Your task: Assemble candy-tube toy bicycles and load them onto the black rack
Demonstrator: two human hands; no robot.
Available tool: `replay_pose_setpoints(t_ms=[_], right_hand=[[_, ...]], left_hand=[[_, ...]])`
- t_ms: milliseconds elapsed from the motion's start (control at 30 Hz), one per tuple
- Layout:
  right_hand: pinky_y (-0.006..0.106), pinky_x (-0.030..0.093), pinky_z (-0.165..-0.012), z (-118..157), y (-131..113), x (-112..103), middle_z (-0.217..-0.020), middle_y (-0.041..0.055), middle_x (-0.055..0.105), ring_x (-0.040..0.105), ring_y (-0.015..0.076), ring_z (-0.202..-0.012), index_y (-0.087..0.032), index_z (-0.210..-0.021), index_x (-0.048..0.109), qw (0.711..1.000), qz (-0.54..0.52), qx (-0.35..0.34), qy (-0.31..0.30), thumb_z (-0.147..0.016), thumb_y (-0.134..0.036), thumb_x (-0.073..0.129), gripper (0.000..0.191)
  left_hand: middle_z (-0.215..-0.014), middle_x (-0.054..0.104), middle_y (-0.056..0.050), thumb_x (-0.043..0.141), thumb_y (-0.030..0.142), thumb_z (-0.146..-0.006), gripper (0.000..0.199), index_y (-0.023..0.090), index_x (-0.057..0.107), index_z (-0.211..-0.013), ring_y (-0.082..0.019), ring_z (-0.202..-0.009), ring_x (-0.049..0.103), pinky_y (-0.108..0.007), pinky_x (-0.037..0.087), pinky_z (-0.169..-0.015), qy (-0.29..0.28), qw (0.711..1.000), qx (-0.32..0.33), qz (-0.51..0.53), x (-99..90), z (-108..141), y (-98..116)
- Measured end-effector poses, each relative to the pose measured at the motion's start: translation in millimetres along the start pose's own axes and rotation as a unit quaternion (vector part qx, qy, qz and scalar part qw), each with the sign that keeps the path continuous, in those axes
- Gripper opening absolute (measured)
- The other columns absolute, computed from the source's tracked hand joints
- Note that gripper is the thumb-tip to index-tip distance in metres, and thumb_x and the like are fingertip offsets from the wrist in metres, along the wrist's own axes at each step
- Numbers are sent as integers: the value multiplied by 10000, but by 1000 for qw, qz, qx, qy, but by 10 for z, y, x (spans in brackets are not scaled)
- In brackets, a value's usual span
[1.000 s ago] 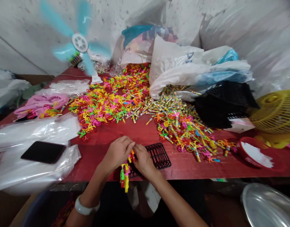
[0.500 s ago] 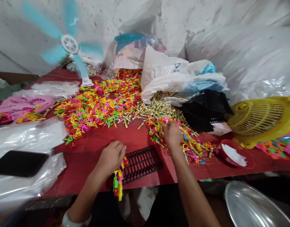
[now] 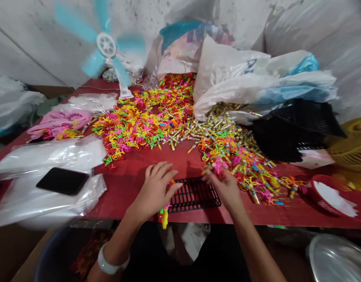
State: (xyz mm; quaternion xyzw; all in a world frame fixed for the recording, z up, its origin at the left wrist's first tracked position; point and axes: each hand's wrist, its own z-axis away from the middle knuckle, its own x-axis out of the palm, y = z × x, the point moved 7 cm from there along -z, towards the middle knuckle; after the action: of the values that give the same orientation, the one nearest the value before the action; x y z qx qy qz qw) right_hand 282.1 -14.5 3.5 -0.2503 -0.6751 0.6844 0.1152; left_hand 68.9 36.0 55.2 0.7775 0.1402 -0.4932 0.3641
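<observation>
A black slotted plastic rack [image 3: 195, 194] lies near the front edge of the red table. My left hand [image 3: 156, 190] is over its left end, fingers spread. Small yellow, green and red plastic pieces [image 3: 164, 217] hang from that end, partly hidden by the hand. At the rack's right end, my right hand [image 3: 225, 188] pinches a small bright pink plastic piece [image 3: 220, 166], blurred by motion. Just behind that hand lies a mixed pile of coloured plastic pieces and patterned tubes [image 3: 251, 168].
A large heap of coloured plastic pieces [image 3: 133, 129] covers the table's middle. Behind stand a spinning fan [image 3: 106, 45] and a white sack [image 3: 227, 78]. A phone [image 3: 62, 181] rests on clear bags at left. Black baskets [image 3: 298, 125] and a red bowl [image 3: 318, 197] are at right.
My right hand has come back from the pile toward the rack with a pink piece. My left hand's fingers have spread over the rack's end. The whole view has shifted.
</observation>
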Motion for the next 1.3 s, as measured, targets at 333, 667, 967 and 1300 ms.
replay_pose_setpoints(t_ms=[333,667,967,1300], right_hand=[[329,539,-766,1010,-70,652,-883,55,690,658,196,-819,-223,-924,646,986,1,-100,-135,-872,-309,579,120],[288,517,-673,1048,26,802,-807,38,663,640,186,-747,-233,-842,684,984,6,-116,-134,-866,-292,602,103],[304,516,-669,1152,39,1033,-873,72,626,621,205,-787,-214,-947,618,955,146,-218,-137,-810,-66,420,282],[239,474,-610,1041,59,1089,-838,45,598,585,153,-708,-197,-827,631,962,139,-180,-149,-857,-112,437,215]], left_hand=[[-1364,542,-44,451,274,-937,340,328,560,-1255,-251,-1346,327,-518,163,-1115,-91,988,78,97,-21,172,227],[-1192,635,-23,452,135,-874,229,249,640,-936,-227,-1237,437,-515,122,-1112,-77,993,49,70,-62,186,200],[-1444,449,-61,480,377,-919,217,223,632,-916,-278,-1381,241,-532,121,-1111,-65,997,26,42,-24,282,100],[-1364,496,-94,561,155,-767,86,200,558,-840,-303,-1362,250,-532,294,-1078,9,998,-5,67,76,313,91]])
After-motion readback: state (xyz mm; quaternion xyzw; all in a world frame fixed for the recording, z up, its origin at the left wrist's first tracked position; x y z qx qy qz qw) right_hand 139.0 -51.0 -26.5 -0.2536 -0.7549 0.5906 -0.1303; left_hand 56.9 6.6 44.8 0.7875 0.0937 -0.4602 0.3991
